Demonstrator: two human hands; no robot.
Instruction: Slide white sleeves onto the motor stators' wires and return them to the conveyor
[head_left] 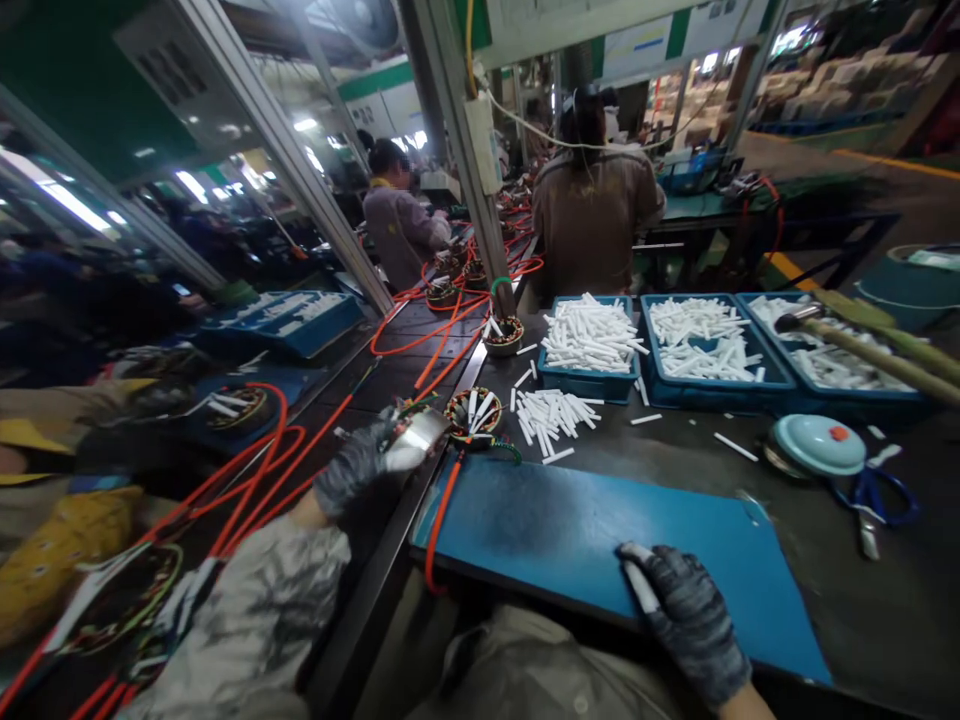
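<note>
On the right of the blue mat point(555, 510), my right hand point(690, 615), in a grey glove, is closed around a white tube point(640, 582). My left hand point(356, 465), also gloved, reaches across the metal rail to a shiny metal ring-shaped part point(415, 438) and grips it; its fingertips are partly blurred. Beside that part, a round wound coil part point(474, 412) stands at the mat's back left corner with several white tubes in it. A red sleeved cable point(444, 510) hangs from it over the mat's left edge.
Blue trays point(589, 385) of white tubes line the back, with a loose pile point(553, 420) before them. A round tin point(817, 445) and blue scissors point(874, 500) lie right. Red cables point(277, 500) cross the left line, where another person's yellow sleeve point(67, 550) shows.
</note>
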